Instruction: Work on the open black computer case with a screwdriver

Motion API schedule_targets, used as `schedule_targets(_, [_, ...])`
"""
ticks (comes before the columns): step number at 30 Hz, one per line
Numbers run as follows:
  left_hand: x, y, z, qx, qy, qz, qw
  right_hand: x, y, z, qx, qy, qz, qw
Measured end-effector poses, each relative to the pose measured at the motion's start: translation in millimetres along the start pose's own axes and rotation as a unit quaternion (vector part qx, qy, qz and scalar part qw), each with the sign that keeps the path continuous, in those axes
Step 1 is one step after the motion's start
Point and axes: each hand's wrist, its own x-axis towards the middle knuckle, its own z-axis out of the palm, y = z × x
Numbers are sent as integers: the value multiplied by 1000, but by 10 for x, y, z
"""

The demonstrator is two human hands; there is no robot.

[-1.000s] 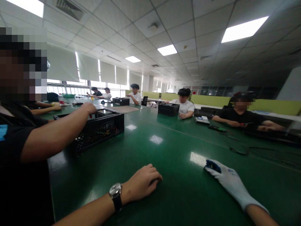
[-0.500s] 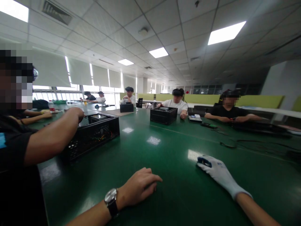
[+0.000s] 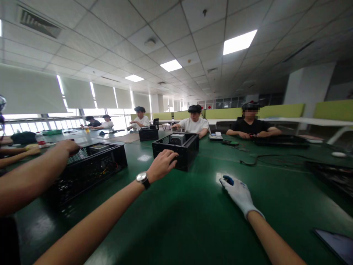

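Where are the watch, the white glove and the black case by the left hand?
Watch [image 3: 142, 177]: head view, on its dial.
White glove [image 3: 240, 195]: head view, on its back.
Black case [image 3: 182, 152]: head view, on its near wall.

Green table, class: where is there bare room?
Bare: between the left hand and gloved right hand; also right of that hand, between the cable and the flat screen. Crowded: left, where a co-worker's arm reaches over an open black case.

Left arm [image 3: 102, 218] was extended forward, bare left hand [image 3: 162, 162] palm-down and loosely bent; gloved right hand [image 3: 236, 190] was half curled.
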Motion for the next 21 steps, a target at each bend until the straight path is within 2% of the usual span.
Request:
schedule_targets(2, [547, -150, 93, 37, -15, -36, 999, -22, -46, 37, 3, -10, -47, 999])
schedule_targets(4, [952, -256, 207, 65, -46, -71, 994, -46, -67, 63, 6, -27, -86, 996])
schedule_targets(7, [1228, -301, 381, 96, -118, -106, 983, -57, -68, 99, 13, -39, -99, 994])
schedule_targets(11, [1223, -221, 452, 132, -187, -130, 965, -23, -64, 136, 25, -43, -94, 994])
schedule_targets(15, [1119, -13, 280, 155, -221, -143, 952, -7, -52, 109, 27, -10, -61, 998])
schedule_targets(18, [927, 325, 45, 155, -224, -145, 951, -7, -36, 61, 13, 5, -48, 999])
schedule_targets(21, [493, 842, -284, 134, -229, -123, 956, -30, -43, 16, -8, -3, -63, 998])
